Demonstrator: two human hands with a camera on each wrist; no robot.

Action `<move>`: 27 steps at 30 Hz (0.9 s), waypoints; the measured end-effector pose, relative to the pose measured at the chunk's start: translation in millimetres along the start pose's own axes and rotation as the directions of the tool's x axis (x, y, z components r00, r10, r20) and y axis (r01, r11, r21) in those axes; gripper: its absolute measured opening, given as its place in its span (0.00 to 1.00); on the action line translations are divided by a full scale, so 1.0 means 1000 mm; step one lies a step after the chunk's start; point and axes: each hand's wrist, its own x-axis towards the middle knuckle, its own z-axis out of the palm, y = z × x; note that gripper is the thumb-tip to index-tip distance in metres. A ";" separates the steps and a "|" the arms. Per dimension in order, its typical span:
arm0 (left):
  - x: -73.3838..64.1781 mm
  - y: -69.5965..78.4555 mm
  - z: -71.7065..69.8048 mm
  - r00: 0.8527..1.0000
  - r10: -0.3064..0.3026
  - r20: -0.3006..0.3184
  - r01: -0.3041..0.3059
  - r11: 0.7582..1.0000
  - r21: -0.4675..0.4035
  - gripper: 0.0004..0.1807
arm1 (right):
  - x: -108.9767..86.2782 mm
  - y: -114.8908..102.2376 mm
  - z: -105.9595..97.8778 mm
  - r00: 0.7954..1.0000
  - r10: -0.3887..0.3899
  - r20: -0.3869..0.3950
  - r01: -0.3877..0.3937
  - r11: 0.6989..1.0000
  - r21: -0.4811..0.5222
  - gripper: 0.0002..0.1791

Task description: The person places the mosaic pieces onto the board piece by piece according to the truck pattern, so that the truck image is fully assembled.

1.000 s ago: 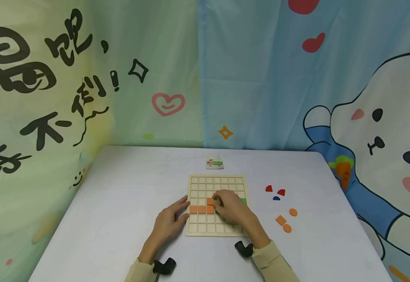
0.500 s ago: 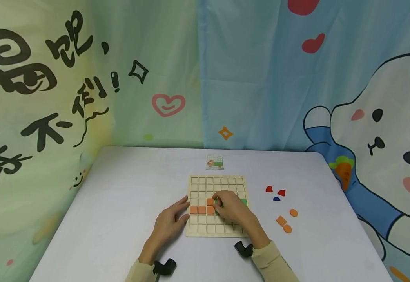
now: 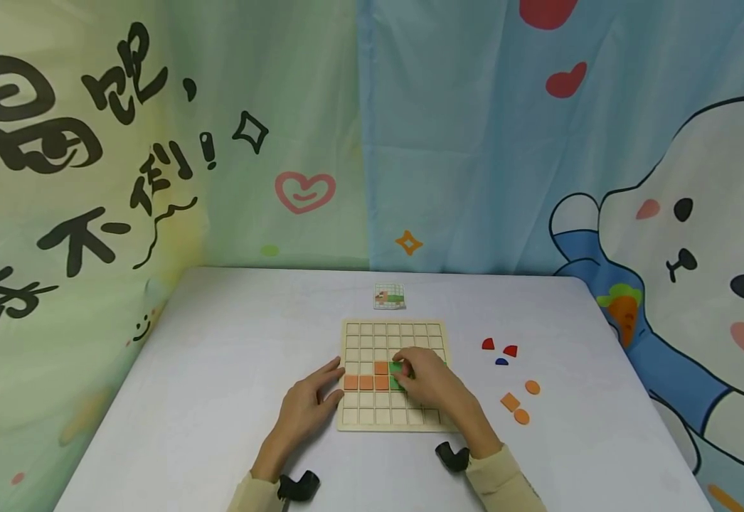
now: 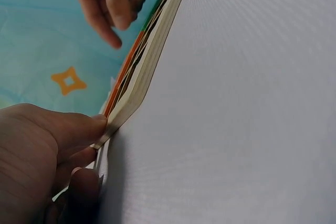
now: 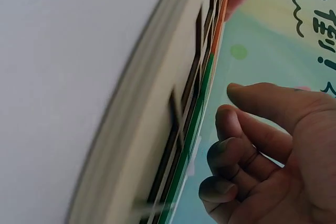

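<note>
A pale wooden grid board (image 3: 372, 416) lies on the white table, with several orange square tiles (image 3: 381, 382) in its cells and green tiles (image 3: 395, 368) beside them. My left hand (image 3: 308, 402) rests against the board's left edge; in the left wrist view its thumb (image 4: 89, 124) touches the board's corner. Over the green tiles is my right hand (image 3: 432, 380), hiding part of the board's right side. The right wrist view shows the thumb and index finger of that hand (image 5: 283, 135) apart, nothing visible between them, the other fingers loosely curled.
Behind the board lies a small picture card (image 3: 389, 296). To the right are two red quarter-round pieces (image 3: 510, 350), a blue half-round piece (image 3: 502, 361), two orange discs (image 3: 532, 387) and a loose orange square (image 3: 510, 402). A printed curtain (image 3: 449, 142) hangs behind the table.
My right hand has shifted slightly right, and its thumb and fingertips have spread apart, baring more of the green tiles next to the orange ones. The left hand has stayed in place.
</note>
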 end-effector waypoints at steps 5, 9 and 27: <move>-0.001 -0.002 0.001 1.000 0.023 -0.018 -0.023 1.000 0.016 0.23 | -0.012 0.009 -0.010 0.999 0.045 -0.019 -0.045 0.999 -0.020 0.13; -0.001 -0.003 0.001 0.998 0.056 -0.028 -0.056 0.998 0.020 0.23 | -0.024 0.016 -0.022 0.996 0.080 -0.028 -0.082 0.996 -0.040 0.14; 0.000 -0.003 -0.001 1.000 -0.006 0.022 0.006 1.000 -0.024 0.24 | -0.081 0.060 -0.063 0.967 0.241 -0.081 -0.250 0.961 -0.120 0.16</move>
